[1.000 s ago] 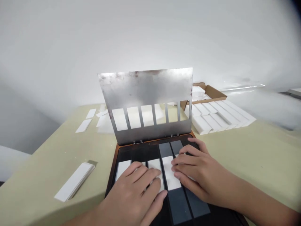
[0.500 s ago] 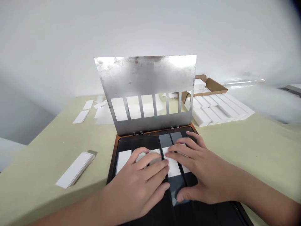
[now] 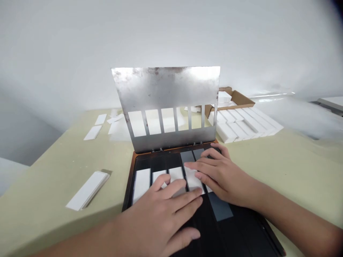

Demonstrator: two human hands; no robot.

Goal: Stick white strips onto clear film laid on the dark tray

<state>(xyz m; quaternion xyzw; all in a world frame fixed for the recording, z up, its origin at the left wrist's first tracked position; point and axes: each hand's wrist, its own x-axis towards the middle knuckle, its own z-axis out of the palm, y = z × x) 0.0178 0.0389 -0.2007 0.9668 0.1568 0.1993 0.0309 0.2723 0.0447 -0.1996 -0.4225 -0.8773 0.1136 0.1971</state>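
Observation:
A black tray [image 3: 187, 246] with an orange-brown rim holds several white cards [image 3: 142, 182] in slots. My left hand [image 3: 171, 210] lies spread over the cards, its fingertips touching the lower end of one white card [image 3: 193, 178]. Over the right slots is my right hand [image 3: 217, 171], fingers apart, with fingertips on that same card. Dark grey pieces show above the cards, and another dark grey piece [image 3: 221, 207] lies below my right hand. Behind the tray, a metal plate [image 3: 166, 87] with rectangular cutouts stands raised on hinges.
On the left of the table [image 3: 53, 171] lie a stack of white strips [image 3: 87, 191] and loose white pieces [image 3: 92, 132]. Rows of white blocks [image 3: 246, 125] and a cardboard box [image 3: 242, 99] stand at the back right, near clear plastic film [image 3: 300, 114].
My right hand has moved up and left, its thumb leaving the lower dark piece. The fingertips of my left hand have shifted right and slightly down. One dark piece below the cards is no longer visible.

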